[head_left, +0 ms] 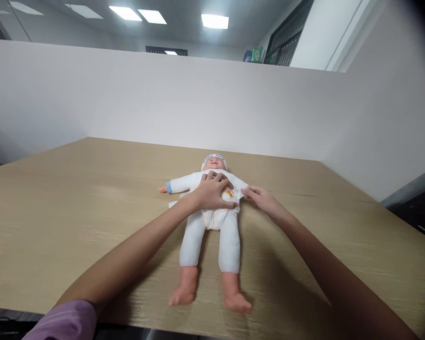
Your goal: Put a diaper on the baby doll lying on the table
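Observation:
A baby doll in white clothes and a white cap lies on its back on the wooden table, feet toward me. My left hand lies flat on the doll's chest, fingers spread over the white top. My right hand pinches the edge of the doll's white garment at its side, fingers closed on the cloth. The doll's arm on the right is hidden under the cloth and my hand.
White partition walls stand behind and to the right of the table. The table's front edge runs just below my arms. A dark gap lies past the table's right side.

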The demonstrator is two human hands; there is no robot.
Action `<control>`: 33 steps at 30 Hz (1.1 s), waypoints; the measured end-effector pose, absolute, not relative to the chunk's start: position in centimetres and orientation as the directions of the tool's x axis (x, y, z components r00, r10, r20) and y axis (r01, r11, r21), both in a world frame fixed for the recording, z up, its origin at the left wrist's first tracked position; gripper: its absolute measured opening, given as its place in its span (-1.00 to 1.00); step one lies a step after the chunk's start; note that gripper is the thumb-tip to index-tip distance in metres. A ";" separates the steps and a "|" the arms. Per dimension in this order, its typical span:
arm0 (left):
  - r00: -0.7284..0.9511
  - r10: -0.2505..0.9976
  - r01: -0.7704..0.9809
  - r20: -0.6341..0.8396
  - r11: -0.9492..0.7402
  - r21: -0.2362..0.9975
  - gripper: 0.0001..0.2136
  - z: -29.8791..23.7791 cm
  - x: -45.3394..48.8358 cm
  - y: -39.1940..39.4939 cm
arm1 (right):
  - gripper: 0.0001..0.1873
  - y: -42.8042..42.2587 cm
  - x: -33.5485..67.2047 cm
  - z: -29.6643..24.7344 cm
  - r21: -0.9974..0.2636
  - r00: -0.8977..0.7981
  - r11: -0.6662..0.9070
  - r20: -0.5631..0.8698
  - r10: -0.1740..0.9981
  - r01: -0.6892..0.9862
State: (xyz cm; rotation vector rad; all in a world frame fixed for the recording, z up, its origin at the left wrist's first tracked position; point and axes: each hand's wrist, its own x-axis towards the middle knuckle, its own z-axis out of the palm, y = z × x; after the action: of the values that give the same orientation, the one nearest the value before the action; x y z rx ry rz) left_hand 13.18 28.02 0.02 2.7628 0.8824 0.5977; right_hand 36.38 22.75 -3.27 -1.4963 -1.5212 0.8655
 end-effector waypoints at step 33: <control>0.505 0.800 0.735 0.324 -0.595 0.325 -0.72 -6.7 -1.0 28.8 | -0.83 20.5 25.5 0.0 -0.318 -0.292 0.551 0.593 0.750 0.772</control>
State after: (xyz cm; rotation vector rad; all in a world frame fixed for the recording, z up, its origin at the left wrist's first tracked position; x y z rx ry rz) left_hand -0.99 28.78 -6.72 2.5971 1.3336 0.6744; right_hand 25.52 20.53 0.01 -1.2204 -2.0713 -0.0379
